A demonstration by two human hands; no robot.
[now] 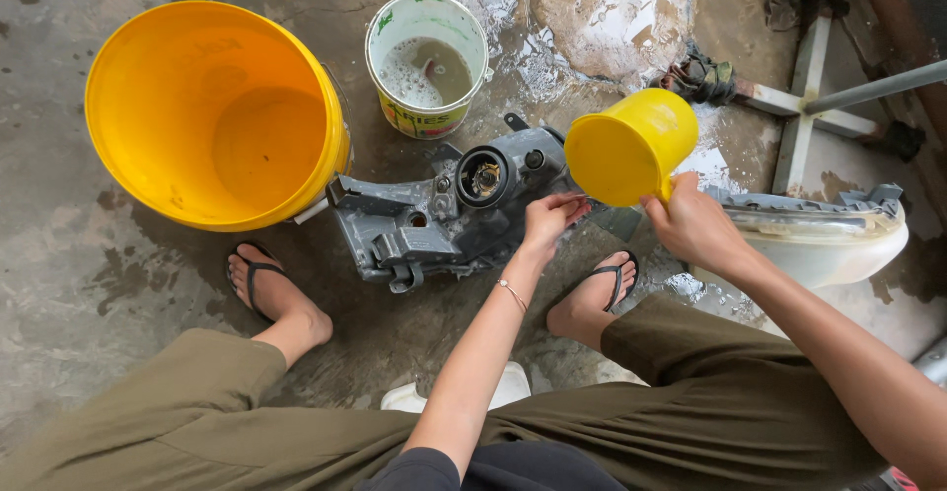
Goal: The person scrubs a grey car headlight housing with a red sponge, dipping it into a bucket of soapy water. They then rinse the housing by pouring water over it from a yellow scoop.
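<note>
At centre frame, the grey plastic headlight housing (444,210) lies on wet concrete floor (89,284), left hand (546,217) pinching its edge. Right hand (693,225) clamps the tilted yellow plastic jug (626,146). Housing looks light, rigid, slippery; grip its brackets.
</note>
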